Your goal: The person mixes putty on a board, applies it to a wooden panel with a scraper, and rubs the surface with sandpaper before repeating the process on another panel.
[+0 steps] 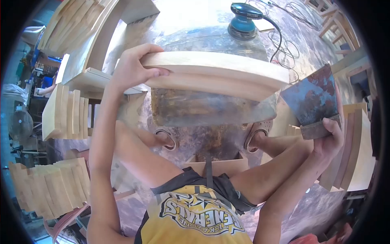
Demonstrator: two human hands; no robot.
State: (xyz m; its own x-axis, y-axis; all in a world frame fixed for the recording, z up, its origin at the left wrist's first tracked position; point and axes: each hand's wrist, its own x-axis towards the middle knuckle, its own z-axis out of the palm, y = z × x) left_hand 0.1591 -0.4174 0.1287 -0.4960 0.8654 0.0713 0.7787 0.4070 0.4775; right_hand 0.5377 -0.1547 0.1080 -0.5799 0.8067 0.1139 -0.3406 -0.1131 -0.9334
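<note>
A pale, slightly curved wooden board (219, 69) lies crosswise in front of me, over a worn, stained block-like stand (203, 107). My left hand (134, 67) grips the board's left end, thumb on the near side and fingers over the far side. Off the board's right end, my right hand (331, 136) holds a broad, flat plate (315, 95), shaped like a filler spreader, with blue-grey and rust-brown stains. My thumb presses on the darker strip along its lower edge; my other fingers are mostly hidden behind it. The plate is tilted and raised above my right knee.
A teal electric sander (243, 24) stands beyond the board, its cord (280, 44) trailing right. Stacked wooden pieces (53, 185) lie at left, with more boards (67, 112) above them. Further curved boards (357, 150) stand at right. A fan (20, 124) is far left.
</note>
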